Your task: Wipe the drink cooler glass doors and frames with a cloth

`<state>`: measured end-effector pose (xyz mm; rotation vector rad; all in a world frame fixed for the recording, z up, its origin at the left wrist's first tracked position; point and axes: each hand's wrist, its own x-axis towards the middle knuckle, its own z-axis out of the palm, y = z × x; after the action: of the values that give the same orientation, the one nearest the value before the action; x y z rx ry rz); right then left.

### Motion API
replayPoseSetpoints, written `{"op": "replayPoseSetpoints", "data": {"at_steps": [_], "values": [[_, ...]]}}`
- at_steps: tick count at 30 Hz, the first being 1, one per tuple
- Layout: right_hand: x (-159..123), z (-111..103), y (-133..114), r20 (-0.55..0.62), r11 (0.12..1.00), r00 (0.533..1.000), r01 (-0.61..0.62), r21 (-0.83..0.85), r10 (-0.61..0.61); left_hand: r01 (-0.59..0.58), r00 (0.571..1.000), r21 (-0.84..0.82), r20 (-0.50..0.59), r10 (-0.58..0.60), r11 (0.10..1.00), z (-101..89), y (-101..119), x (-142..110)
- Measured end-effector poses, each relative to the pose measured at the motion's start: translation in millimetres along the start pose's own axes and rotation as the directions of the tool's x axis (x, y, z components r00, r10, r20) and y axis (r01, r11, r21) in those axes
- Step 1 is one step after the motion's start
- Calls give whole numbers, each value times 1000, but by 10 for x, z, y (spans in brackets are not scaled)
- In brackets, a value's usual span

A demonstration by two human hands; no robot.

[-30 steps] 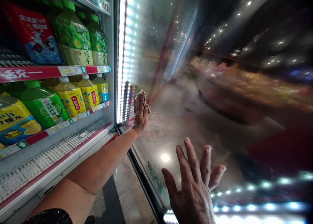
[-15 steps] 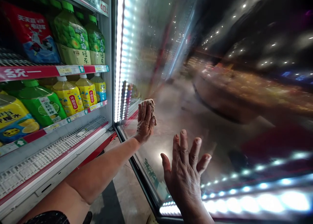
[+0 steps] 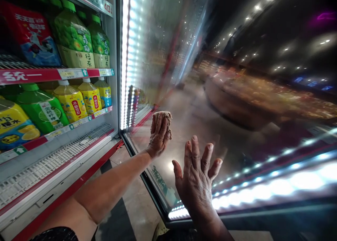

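My left hand (image 3: 158, 137) presses a crumpled beige cloth (image 3: 169, 118) against the inner face of the glass door (image 3: 181, 128). Its fingers lie together over the cloth, near the hinge-side edge of the pane. Closer to me, my right hand (image 3: 196, 179) is up in front of the same glass, holding nothing, with fingers spread and its back towards me. Whether that palm touches the pane, I cannot tell. Bright rows of lights (image 3: 302, 181) run along the door's edge below the right hand.
To the left, an open drinks cooler has green bottles (image 3: 73, 40), yellow bottles (image 3: 70, 102) and a red-and-blue packet (image 3: 37, 40) on its shelves. Its wire bottom rack (image 3: 52, 163) projects low. The tiled floor (image 3: 129, 195) and a shoe (image 3: 159, 230) show beneath the door.
My left hand and the cloth have shifted a little right and down across the glass. The right hand stays spread, almost where it was. The view has turned slightly.
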<state>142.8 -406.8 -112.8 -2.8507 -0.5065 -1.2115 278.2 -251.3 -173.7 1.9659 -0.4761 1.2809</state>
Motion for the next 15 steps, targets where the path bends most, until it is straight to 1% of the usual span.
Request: {"op": "replayPoseSetpoints", "data": {"at_steps": [3,7,9,12,15], "values": [[-7,-12,5,11,1000,1000,-4,3,4,-48,999,13,13,48,999,-13,36,8],[-10,-6,15,8,1000,1000,-7,-24,8,0,999,26,-32,1,1000,-11,59,47],[-9,8,19,7,999,1000,0,-46,0,-16,1000,25,-11,16,1000,4,138,-22],[-5,22,20,17,997,1000,8,-77,-7,-79,996,35,44,78,996,22,283,-182],[2,4,13,25,997,1000,3,-79,-1,-107,992,41,71,104,993,19,324,-223]]}}
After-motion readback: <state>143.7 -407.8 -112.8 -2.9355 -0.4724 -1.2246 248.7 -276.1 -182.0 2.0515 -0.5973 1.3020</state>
